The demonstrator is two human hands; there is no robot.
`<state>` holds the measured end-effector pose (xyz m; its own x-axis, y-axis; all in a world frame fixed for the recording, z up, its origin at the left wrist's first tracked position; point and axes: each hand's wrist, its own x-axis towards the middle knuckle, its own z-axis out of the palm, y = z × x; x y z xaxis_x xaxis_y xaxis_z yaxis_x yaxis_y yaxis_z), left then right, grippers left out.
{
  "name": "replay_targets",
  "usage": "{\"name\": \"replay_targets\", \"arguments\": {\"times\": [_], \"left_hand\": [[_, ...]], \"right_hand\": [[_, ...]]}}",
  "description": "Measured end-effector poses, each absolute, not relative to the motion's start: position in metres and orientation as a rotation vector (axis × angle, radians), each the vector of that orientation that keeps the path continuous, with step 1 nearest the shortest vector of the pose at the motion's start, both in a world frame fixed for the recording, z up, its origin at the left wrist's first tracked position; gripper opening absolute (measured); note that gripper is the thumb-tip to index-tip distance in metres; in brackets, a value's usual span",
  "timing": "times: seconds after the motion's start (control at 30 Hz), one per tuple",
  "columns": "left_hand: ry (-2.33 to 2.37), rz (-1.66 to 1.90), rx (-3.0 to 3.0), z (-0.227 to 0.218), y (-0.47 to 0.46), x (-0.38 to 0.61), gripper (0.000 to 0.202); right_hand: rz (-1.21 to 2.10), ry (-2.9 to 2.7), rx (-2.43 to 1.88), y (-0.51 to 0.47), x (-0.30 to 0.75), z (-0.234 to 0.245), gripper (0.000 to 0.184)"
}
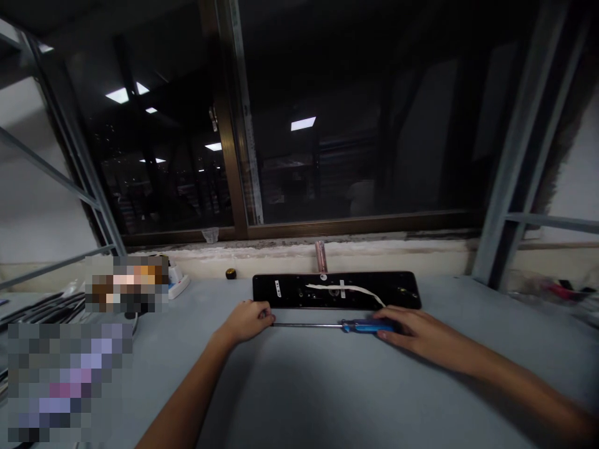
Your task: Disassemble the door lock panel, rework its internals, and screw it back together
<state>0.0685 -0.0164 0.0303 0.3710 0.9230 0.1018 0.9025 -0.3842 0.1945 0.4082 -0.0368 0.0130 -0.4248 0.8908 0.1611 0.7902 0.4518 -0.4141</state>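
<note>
A long black panel point(290, 292) with a white ribbon cable point(349, 289) across it lies flat on the grey table point(304, 386), near the window. In front of it lies a screwdriver with a thin metal shaft point(306, 325) and a blue handle point(362, 325). My right hand point(412, 333) rests on the blue handle with its fingers curled over it. My left hand point(248, 319) is at the shaft's tip by the panel's left end, fingers pinched together; what they hold is too small to see.
A dark window with a brown frame point(243, 231) runs behind the table. A pink cylinder point(320, 254) and a small dark round thing point(230, 274) stand by the sill. Long dark parts point(42, 307) lie at left. Metal struts point(515, 187) rise at right.
</note>
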Motion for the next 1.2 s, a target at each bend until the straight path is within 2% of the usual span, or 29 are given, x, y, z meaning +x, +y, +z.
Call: {"name": "replay_targets", "arguments": {"times": [1.2], "left_hand": [[1.731, 0.295, 2.507, 0.028, -0.0152, 0.071, 0.022]], "right_hand": [[0.404, -2.32, -1.388, -0.0352, 0.4085, 0.0107, 0.041]]}}
